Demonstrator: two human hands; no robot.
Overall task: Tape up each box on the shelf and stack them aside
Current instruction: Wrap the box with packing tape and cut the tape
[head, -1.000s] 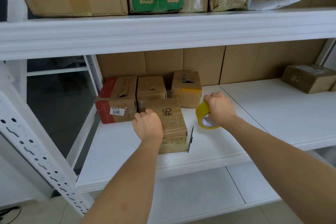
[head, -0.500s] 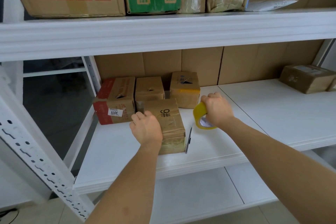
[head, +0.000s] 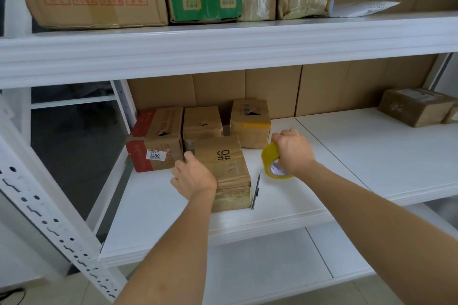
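A brown cardboard box marked "9#" (head: 226,167) lies on the white middle shelf (head: 285,210). My left hand (head: 193,176) rests on its left side, fingers spread along the edge. My right hand (head: 292,150) grips a yellow roll of tape (head: 271,163) just right of the box, held upright above the shelf. Behind stand three more boxes with torn tops: a red-and-brown one (head: 155,140), a plain brown one (head: 202,122) and one with a yellow tape band (head: 250,121).
A utility knife (head: 255,190) lies on the shelf against the box's right side. A taped box (head: 416,106) sits at the far right. The upper shelf (head: 223,42) overhangs, loaded with cartons. A perforated white post (head: 49,220) slants at the left.
Both hands stay almost where they were, left on the "9#" box and right on the tape roll. My left fingers have spread a little.
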